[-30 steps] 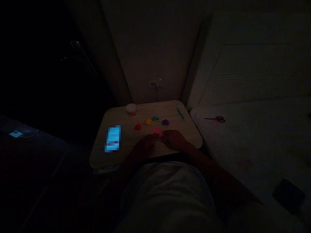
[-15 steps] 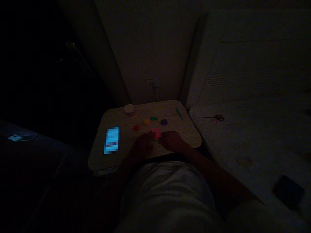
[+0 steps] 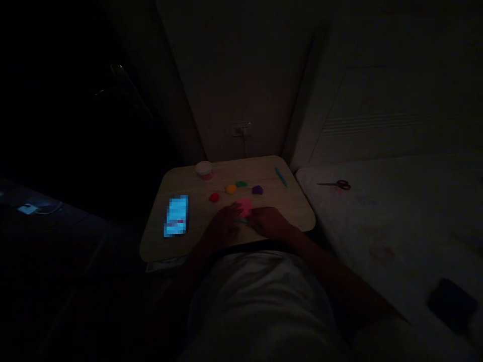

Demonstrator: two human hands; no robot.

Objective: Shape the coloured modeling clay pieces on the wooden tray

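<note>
A flat round piece of pink modelling clay [image 3: 244,206] lies on the small wooden-topped table [image 3: 196,241], between my two hands. My left hand [image 3: 223,224] has its fingers on the clay's left edge. Fingers bent, my right hand [image 3: 268,221] rests at the clay's right side. A thin teal stick [image 3: 241,221] shows in front of the clay, its right end running under my right fingers. Behind the clay sit small lumps of red clay [image 3: 214,197], orange clay [image 3: 230,189], green clay [image 3: 241,184] and purple clay [image 3: 257,190]. Dim light blurs finger detail.
A lit phone [image 3: 176,216] lies at the table's left. At the back stand a round lidded tub [image 3: 204,170] and, farther right, a teal tool [image 3: 281,177]. Scissors [image 3: 335,184] and a dark object [image 3: 452,305] lie on the pale surface to the right. A plugged-in socket [image 3: 241,129] is behind.
The whole view has shifted slightly, so things sit a little farther right. More of the teal stick shows between my hands, which stay around the pink clay.
</note>
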